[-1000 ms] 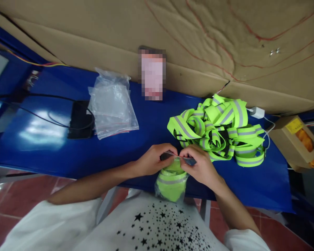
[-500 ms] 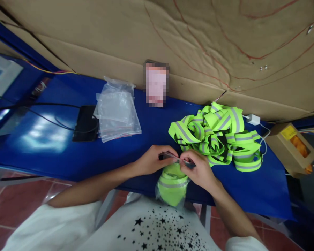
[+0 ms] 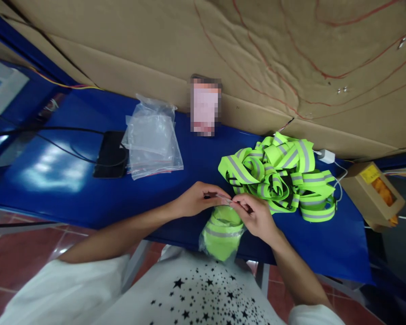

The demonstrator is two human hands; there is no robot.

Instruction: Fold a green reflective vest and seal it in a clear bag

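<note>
At the near edge of the blue table (image 3: 88, 198), you held a clear plastic bag stuffed with neon-yellow reflective straps (image 3: 222, 232), which hung just below the edge against your white star-printed shirt (image 3: 196, 298). Your left hand (image 3: 198, 199) and right hand (image 3: 253, 215) met at the bag's mouth, fingertips of both pinched shut on its top strip. Just beyond your right hand on that table lay a tangled heap of neon-yellow reflective straps (image 3: 280, 174). Farther left on it sat a stack of empty clear bags (image 3: 152, 140), touching a black flat device (image 3: 110, 154).
</note>
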